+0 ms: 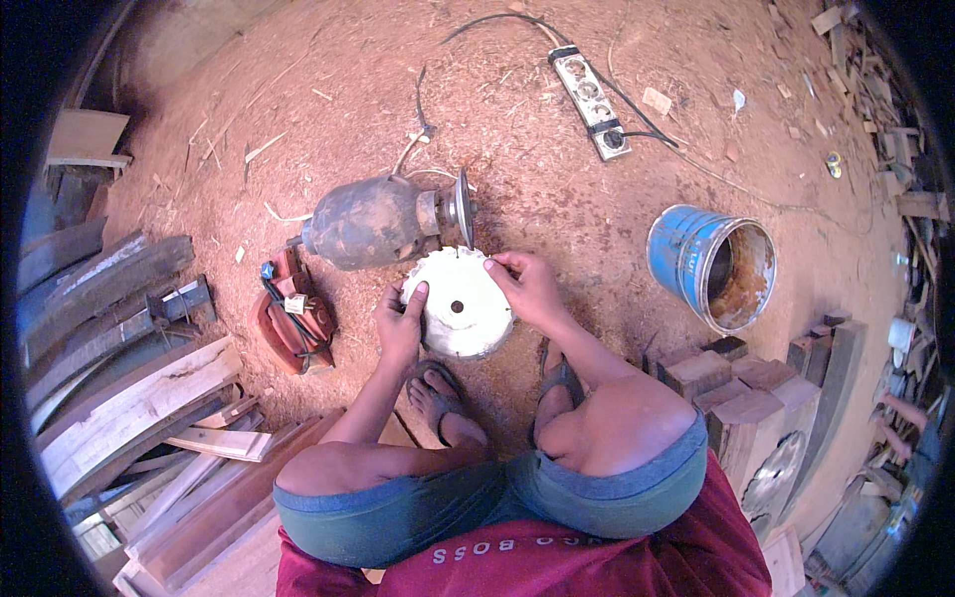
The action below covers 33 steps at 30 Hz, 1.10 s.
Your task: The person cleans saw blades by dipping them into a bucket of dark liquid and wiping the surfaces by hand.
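A round, pale circular saw blade [463, 333] with a toothed rim and a dark centre hole is held above the ground between my knees. My left hand [401, 320] grips its left edge, with the thumb lying on the face and the other fingers mostly out of sight. At the upper right rim, my right hand [525, 287] pinches the blade near its teeth. Just beyond lies a worn, dark electric motor [368, 221] on its side. An upright grinding disc [464, 209] is fitted on the motor's right end, close to the blade's top edge.
Left of my feet sits a red power planer [296, 318] with its cord bundled. Planks [149, 413] are piled at the left. A blue metal can [686, 254] lies tipped at the right, near wooden blocks [756, 383] and another saw blade [776, 470]. Farther off is a power strip [589, 99].
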Tool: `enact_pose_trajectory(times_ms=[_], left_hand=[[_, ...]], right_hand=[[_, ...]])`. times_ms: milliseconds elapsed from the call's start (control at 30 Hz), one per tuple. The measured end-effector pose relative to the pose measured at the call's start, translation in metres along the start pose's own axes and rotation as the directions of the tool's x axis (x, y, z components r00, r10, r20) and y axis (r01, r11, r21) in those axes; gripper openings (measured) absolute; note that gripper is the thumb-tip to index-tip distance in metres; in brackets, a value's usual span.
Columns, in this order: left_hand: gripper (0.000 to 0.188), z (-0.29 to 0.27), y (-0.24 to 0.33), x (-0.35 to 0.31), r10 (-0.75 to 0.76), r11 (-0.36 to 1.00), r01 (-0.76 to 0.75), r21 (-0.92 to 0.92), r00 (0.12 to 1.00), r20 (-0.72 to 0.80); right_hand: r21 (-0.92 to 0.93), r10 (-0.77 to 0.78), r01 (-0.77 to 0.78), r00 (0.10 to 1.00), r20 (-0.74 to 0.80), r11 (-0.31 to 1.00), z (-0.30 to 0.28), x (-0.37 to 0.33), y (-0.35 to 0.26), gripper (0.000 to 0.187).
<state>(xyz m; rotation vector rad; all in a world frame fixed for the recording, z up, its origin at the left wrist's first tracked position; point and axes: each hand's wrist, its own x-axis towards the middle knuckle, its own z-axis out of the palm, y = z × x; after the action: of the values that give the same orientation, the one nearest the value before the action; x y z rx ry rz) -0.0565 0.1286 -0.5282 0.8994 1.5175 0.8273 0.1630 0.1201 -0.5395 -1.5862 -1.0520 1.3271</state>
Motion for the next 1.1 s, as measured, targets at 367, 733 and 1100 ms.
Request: enact_pose_trajectory(times_ms=[367, 733, 1100], left_hand=[[0.017, -0.019, 0.021, -0.019, 0.404, 0.91, -0.397, -0.117, 0.914, 0.045], [0.022, -0.03, 0.066, -0.021, 0.692, 0.721, -0.693, -0.013, 0.72, 0.06], [0.02, -0.031, 0.082, -0.028, 0.734, 0.678, -0.734, -0.019, 0.676, 0.064]], right_hand=[[0.014, -0.508, 0.511, 0.851, 0.13, 0.86, -0.029, -0.034, -0.054, 0.016], [-0.064, -0.736, 0.74, 0.673, 0.077, 0.669, -0.039, -0.036, -0.095, 0.021], [0.016, -0.71, 0.71, 0.703, 0.027, 0.704, -0.037, -0.037, -0.093, 0.02]])
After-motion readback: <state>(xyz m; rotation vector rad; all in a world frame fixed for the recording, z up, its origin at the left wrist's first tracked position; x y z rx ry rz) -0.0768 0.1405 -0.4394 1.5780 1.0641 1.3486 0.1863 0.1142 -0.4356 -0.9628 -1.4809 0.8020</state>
